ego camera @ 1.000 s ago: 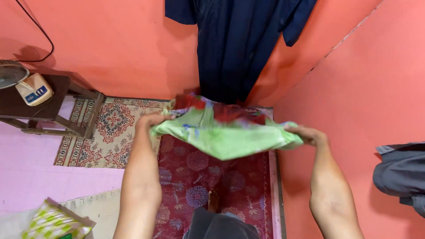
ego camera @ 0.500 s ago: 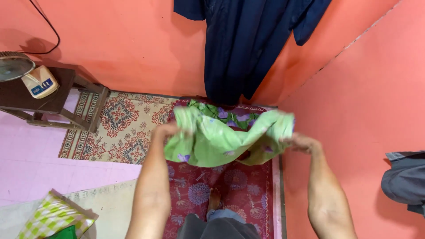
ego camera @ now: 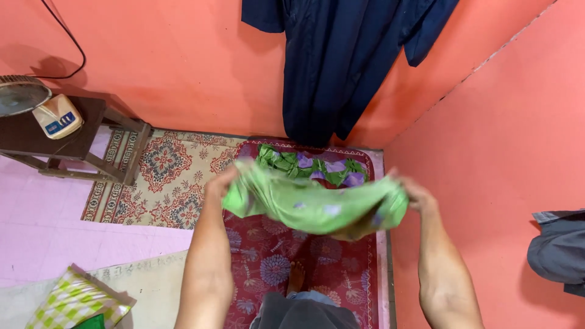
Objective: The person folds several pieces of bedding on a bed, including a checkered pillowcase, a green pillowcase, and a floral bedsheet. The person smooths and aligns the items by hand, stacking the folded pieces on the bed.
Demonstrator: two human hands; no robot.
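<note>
**Both hands stretch a green floral cloth above a red mat**

The left hand (ego camera: 220, 183) has its fingers closed on one end of a light green cloth (ego camera: 311, 204) with purple flowers, and the right hand (ego camera: 414, 192) has its fingers closed on the other end. The cloth hangs bunched and slightly blurred between the two sets of fingers, sagging a little in the middle, held in the air and clear of the floor.

Below the fingers lies a dark red patterned mat (ego camera: 292, 268), and a bare foot (ego camera: 295, 275) shows on it under the cloth. Just beyond the fingers, on the far end of the mat, rests another green cloth with purple flowers (ego camera: 311, 166). Further past it a dark blue garment (ego camera: 341, 61) hangs on the orange wall.

To the left of the left fingers lies a beige patterned rug (ego camera: 161, 176), and further left stands a dark wooden stool (ego camera: 67, 137) carrying a small fan (ego camera: 36, 106). Near the left elbow a green and white checked packet (ego camera: 76, 301) lies on the floor. Well to the right of the right fingers hangs a grey garment (ego camera: 560, 244)
</note>
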